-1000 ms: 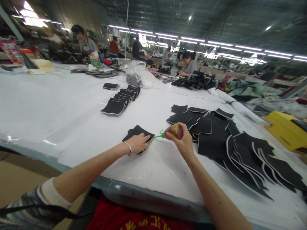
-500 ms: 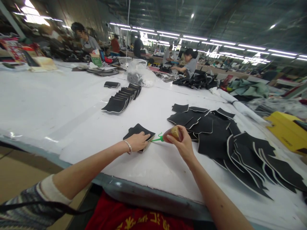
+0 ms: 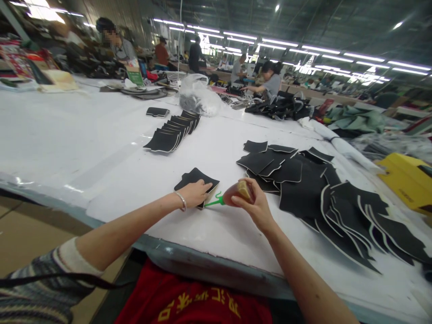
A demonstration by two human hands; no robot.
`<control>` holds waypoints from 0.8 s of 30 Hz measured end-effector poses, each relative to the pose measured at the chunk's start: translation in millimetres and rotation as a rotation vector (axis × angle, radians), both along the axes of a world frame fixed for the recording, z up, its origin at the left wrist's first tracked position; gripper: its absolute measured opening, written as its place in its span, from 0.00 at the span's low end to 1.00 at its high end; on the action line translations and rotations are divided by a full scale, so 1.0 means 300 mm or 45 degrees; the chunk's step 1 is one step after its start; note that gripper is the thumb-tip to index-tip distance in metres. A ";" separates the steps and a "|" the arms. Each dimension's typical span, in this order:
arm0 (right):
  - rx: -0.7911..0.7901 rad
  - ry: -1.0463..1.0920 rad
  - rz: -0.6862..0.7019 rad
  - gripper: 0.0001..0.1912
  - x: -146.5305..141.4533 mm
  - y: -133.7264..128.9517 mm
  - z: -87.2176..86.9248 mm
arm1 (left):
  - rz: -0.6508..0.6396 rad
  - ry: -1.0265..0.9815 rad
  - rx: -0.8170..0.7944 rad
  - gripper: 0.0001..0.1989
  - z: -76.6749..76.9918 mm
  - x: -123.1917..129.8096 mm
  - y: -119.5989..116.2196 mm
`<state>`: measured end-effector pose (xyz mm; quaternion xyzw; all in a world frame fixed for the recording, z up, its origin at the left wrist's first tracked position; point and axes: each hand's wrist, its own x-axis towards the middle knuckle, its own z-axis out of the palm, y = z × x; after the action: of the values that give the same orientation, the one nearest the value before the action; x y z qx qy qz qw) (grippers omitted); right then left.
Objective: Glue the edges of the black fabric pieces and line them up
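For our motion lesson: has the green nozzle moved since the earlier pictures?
Yes: the green nozzle has moved along the black piece under the left hand, toward the wearer.

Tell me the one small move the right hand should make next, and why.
Probably have the right hand ease the squeeze bottle with amber contents back slightly: the tip of its thin green nozzle is at the near corner of the black, pale-edged flat piece, with little of that edge left beyond it, while the left hand presses the piece.
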<state>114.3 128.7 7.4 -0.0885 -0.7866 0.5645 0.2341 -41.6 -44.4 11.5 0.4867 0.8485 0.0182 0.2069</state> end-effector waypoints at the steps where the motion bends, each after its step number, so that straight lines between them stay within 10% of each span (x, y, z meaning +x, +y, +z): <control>1: 0.012 0.012 -0.022 0.28 -0.001 0.002 0.000 | -0.010 0.007 0.001 0.27 -0.002 -0.001 0.000; 24: -0.106 -0.048 -0.008 0.29 -0.007 0.047 -0.034 | 0.007 -0.041 0.031 0.27 -0.011 -0.001 0.001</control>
<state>112.2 142.8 -2.8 -0.1113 -0.7664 0.5942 0.2173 -41.9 -44.2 8.3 0.4866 0.8461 0.0371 0.2145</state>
